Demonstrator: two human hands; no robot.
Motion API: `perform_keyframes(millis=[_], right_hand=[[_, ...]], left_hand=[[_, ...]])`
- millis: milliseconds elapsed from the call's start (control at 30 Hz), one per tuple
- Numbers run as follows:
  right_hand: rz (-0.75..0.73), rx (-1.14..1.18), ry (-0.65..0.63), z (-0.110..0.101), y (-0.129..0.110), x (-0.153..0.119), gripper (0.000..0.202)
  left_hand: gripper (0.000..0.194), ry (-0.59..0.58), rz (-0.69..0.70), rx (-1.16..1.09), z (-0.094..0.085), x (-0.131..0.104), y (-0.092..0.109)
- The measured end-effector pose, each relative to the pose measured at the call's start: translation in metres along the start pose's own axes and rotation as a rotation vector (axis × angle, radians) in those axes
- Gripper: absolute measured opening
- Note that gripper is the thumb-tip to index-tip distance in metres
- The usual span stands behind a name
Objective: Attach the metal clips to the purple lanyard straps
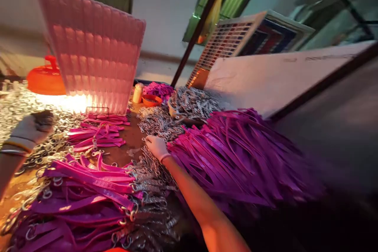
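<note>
Head view: right hand (156,146) fingers touch metal clips (159,124).

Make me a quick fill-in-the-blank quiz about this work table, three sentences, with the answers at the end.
1. The right hand wears a white ____ and rests on the metal clips.
2. The big heap of straps beside that hand is ____ in colour.
3. The small bowl next to the bottle is ____.

Answers: glove; purple; orange
</note>
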State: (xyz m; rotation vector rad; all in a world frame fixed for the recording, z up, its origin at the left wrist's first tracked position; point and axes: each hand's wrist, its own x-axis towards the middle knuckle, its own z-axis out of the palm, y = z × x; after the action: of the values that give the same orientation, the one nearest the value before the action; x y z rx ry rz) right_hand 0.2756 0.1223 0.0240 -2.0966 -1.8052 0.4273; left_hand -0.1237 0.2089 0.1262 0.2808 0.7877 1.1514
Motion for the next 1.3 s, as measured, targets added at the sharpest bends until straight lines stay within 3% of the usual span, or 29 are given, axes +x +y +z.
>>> perform_keyframes(millis=[133, 233, 333, 433, 500, 567, 633, 700, 833, 900, 1033, 1167, 1300], right_hand=[[-0.112, -0.040, -0.031, 0.029, -0.040, 0.055, 0.033], [-0.209, -0.005, -0.037, 0.045, -0.063, 0.073, 0.033], [-0.242, 0.050, -0.023, 0.050, -0.067, 0.080, 0.028], [-0.229, 0.114, 0.002, 0.042, -0.059, 0.075, 0.022], [-0.243, 0.167, 0.014, 0.033, -0.064, 0.063, 0.030], [-0.328, 0.287, 0.018, 0.026, -0.087, 0.044, 0.035], [-0.503, 0.561, -0.001, 0.020, -0.123, 0.025, 0.033], [-0.582, 0.708, -0.040, 0.018, -0.163, 0.009, 0.035], [-0.670, 0.771, -0.059, 0.023, -0.213, -0.006, 0.030], [-0.662, 0.796, -0.019, 0.028, -0.220, -0.015, 0.028], [-0.482, 0.789, 0.012, 0.036, -0.218, -0.029, 0.038], [-0.390, 0.752, -0.218, 0.052, -0.233, -0.030, 0.047], [-0.495, 0.677, -0.415, 0.074, -0.258, -0.037, 0.037]], left_hand=[[0.038, 0.032, 0.054, 0.105, -0.022, -0.014, -0.024], [0.021, 0.072, 0.114, 0.178, -0.034, -0.014, -0.045], [0.008, 0.080, 0.168, 0.221, -0.046, -0.017, -0.055], [0.021, 0.031, 0.229, 0.326, -0.048, -0.027, -0.061], [0.029, -0.002, 0.274, 0.449, -0.042, -0.037, -0.066], [0.032, -0.030, 0.299, 0.553, -0.031, -0.048, -0.075], [0.030, -0.085, 0.310, 0.607, -0.022, -0.056, -0.085], [0.024, -0.127, 0.319, 0.608, -0.018, -0.060, -0.094], [0.013, -0.197, 0.240, 0.429, -0.021, -0.060, -0.100], [0.012, -0.263, 0.137, 0.216, -0.025, -0.063, -0.096], [0.038, -0.198, 0.122, -0.022, -0.041, -0.071, -0.071], [0.043, -0.191, 0.101, -0.205, -0.068, -0.072, -0.057], [0.035, -0.246, 0.040, -0.268, -0.082, -0.065, -0.069]])
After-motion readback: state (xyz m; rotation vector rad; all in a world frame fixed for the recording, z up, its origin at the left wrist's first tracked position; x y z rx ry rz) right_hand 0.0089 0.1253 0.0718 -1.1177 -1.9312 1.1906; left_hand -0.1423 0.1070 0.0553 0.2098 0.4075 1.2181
